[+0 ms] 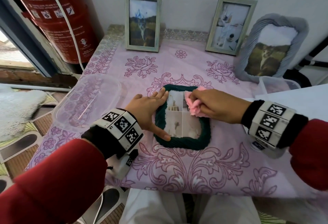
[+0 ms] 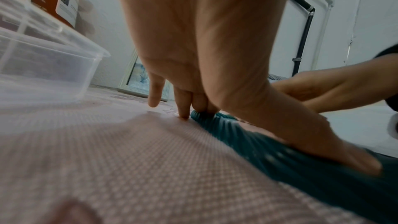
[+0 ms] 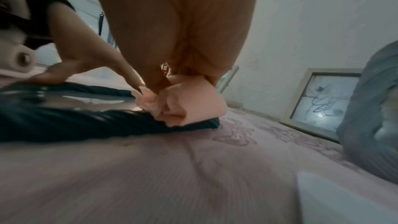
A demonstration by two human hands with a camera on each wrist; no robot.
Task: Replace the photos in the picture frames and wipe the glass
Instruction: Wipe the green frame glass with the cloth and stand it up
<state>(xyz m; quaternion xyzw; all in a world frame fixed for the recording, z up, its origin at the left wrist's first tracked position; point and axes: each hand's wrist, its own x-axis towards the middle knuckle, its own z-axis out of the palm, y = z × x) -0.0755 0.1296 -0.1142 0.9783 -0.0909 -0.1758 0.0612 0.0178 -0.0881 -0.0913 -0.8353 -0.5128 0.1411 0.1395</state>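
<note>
Pink flowered cloth covers the bench (image 1: 177, 170), where a dark green frame (image 1: 188, 144) lies flat in the middle; the left hand (image 1: 149, 112) presses its left edge with fingers straight, and the right hand (image 1: 214, 106) clutches a pink cloth (image 1: 192, 104) on the glass (image 1: 179, 117)

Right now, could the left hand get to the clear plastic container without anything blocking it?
Probably yes. The left hand presses flat on the dark green frame, and the clear plastic container sits just to its left with only bare tablecloth between them.
</note>
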